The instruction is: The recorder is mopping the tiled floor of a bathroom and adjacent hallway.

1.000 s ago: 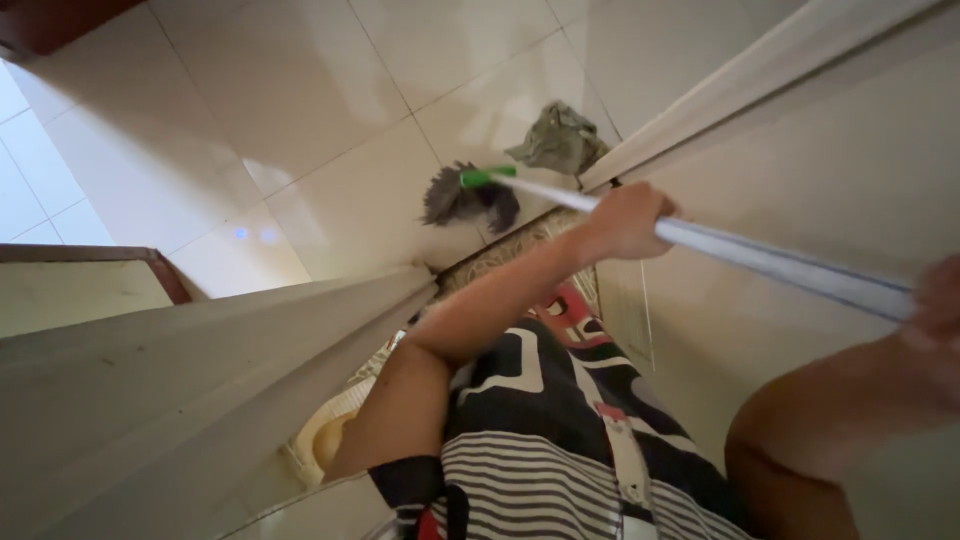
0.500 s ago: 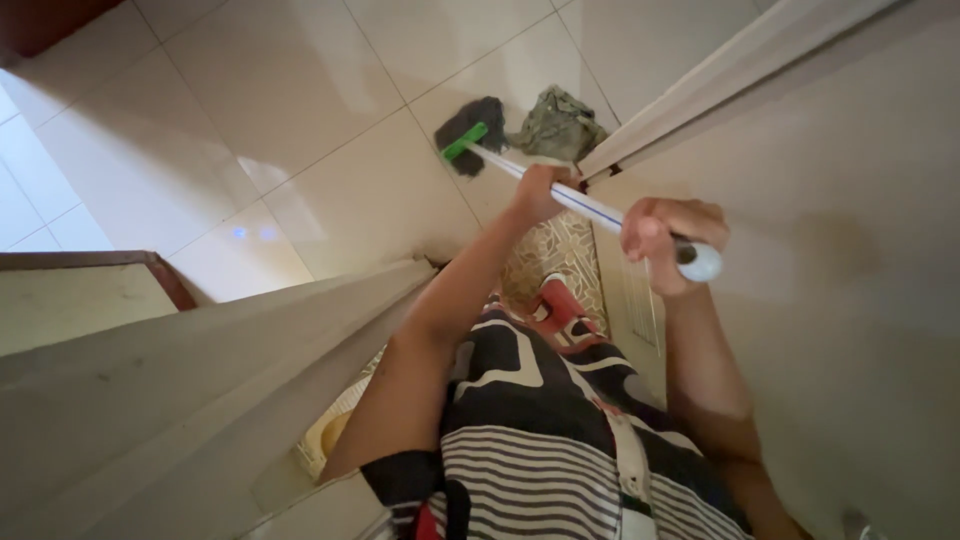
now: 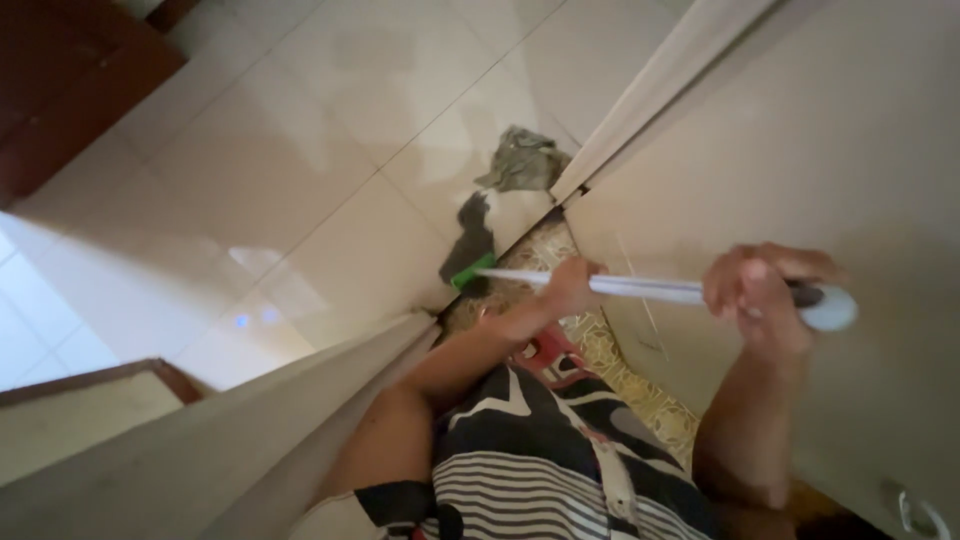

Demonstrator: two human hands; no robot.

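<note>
I hold a mop by its white handle, which has a green collar and a dark head resting on the pale tiled floor. My left hand grips the handle low down, close to the collar. My right hand grips it near the rounded top end. A crumpled grey rag lies on the tiles just beyond the mop head, against the foot of the door.
A cream door stands close on the right, a cream door frame on the left, and I stand between them. A patterned mat lies underfoot. Dark wooden furniture is at the top left.
The mop head has been drawn back from beside the rag toward the doorway. My right hand has come in along the handle to its top end.
</note>
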